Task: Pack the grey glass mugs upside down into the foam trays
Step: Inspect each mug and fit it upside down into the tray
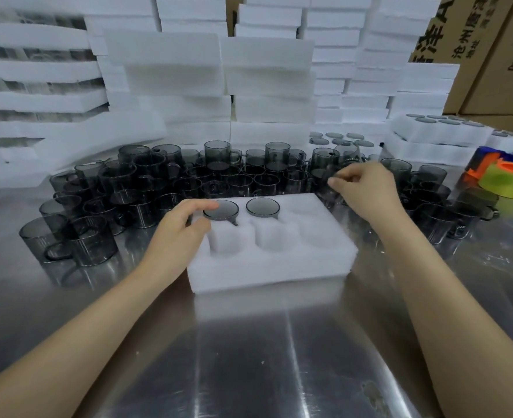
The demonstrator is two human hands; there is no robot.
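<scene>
Hands work apart at the far side of a white foam tray (pixel 273 263). The left hand (pixel 178 227) curls its fingers and thumb round the upturned base of a grey glass mug (pixel 221 210), which sits upside down in the tray's far-left pocket. Just beside it, in the far middle pocket, stands a second upturned mug (pixel 262 206). The other four pockets show bare foam. The right hand (pixel 366 185) is off the tray's far right corner, with thumb and forefinger pinched on the rim of a loose mug (pixel 329 188) that is blurred. Behind the tray a crowd of upright mugs (pixel 158 179) spreads across the steel table (pixel 249 357). Stacks of foam trays (pixel 267 70) rise behind them. To the right lie packed trays (pixel 436 131), a yellow-green tape roll (pixel 508 184) and cardboard boxes (pixel 490 55).
</scene>
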